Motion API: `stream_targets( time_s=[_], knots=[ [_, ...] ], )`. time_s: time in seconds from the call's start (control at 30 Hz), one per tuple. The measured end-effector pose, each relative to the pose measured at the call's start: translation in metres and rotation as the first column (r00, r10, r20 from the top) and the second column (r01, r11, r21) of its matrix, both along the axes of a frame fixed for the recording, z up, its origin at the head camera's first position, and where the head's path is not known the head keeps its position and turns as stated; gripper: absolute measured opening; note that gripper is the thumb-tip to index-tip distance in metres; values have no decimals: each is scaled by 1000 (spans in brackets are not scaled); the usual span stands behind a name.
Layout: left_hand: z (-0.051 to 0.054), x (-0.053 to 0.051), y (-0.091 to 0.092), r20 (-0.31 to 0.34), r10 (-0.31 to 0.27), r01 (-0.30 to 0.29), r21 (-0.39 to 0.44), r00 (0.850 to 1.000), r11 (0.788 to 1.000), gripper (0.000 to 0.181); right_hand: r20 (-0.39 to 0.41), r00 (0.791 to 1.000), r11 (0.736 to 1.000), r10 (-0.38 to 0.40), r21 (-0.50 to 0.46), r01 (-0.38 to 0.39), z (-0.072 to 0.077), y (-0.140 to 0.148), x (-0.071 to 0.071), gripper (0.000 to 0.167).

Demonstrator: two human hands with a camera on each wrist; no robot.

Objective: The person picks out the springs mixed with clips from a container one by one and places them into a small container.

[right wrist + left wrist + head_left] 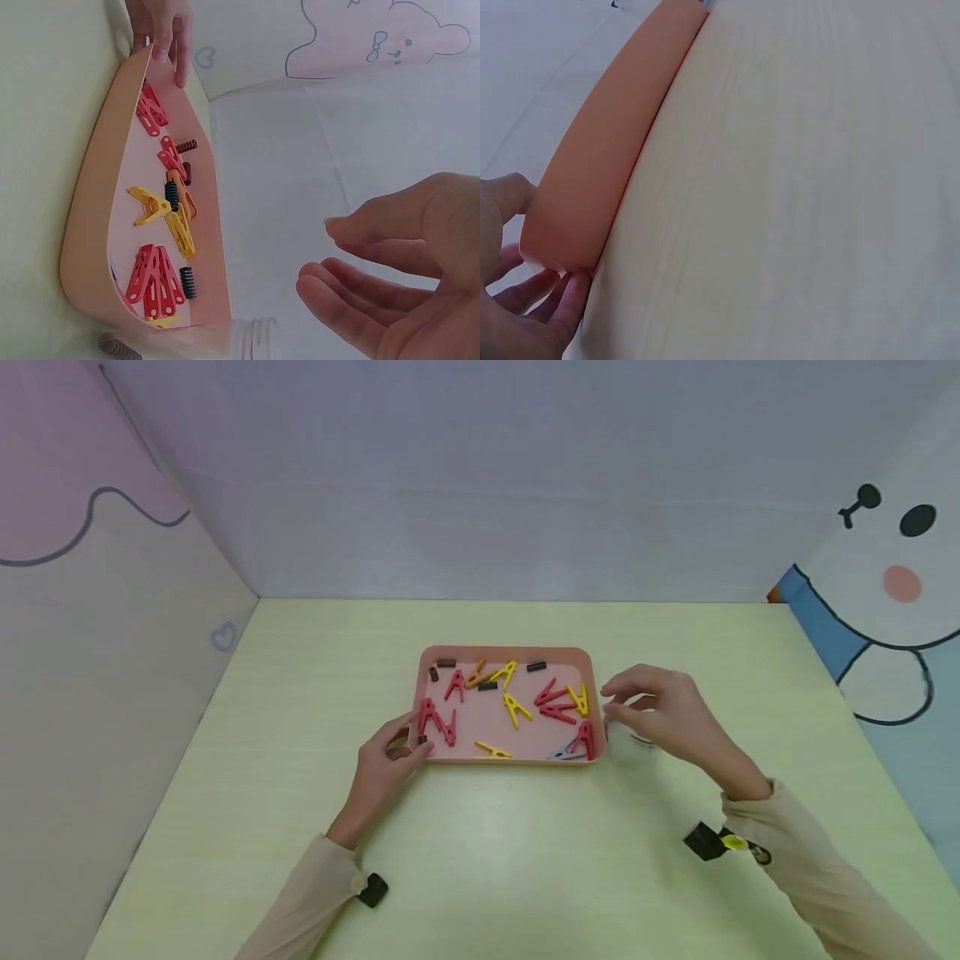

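Observation:
A pink tray holds red clothespins, yellow clothespins, an orange one, a grey-blue one and several dark springs. My left hand grips the tray's front left corner, thumb at the rim and other fingers against the outer wall. To the right of the tray my right hand hovers with bent fingers and holds nothing. Beneath it stands a clear jar, mostly hidden by the hand in the head view. A spring shows through the jar's clear wall.
The pale wooden table carries the tray near its middle. A white cloth wall rises along the back edge. Printed side walls stand at left and right, the right one with a cartoon face.

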State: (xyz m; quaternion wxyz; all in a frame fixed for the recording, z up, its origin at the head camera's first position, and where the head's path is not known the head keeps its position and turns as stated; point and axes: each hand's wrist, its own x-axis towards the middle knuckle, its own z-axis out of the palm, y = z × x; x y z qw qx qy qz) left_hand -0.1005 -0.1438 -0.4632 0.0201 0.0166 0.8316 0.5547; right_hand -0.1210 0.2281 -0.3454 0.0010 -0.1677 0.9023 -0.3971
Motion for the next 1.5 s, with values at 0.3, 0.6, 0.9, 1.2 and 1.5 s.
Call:
stream_targets(
  time_s=[0.3, 0.6, 0.9, 1.2, 1.5],
  knots=[
    [3, 1, 4, 25, -9, 9, 13, 1000, 1000, 58, 15, 1000, 1000, -3, -30, 3, -5, -7, 0, 15],
    [36, 12, 13, 24, -34, 33, 17, 999, 999, 51, 5, 999, 997, 38, -64, -37, -7, -23, 0, 15],
    [10, 3, 2, 56, -12, 12, -8, 998, 1000, 48, 32, 997, 995, 76, -63, -74, -10, -42, -5, 15],
    [2, -6, -3, 8, 8, -8, -63, 1000, 998, 37, 28, 990, 985, 140, -108, -136, -10, -60, -10, 15],
    [5, -10, -8, 24, 10, -8, -84, 1000, 996, 35, -6, 981, 971, 194, -138, -193, -19, -81, -16, 20]
  ],
)
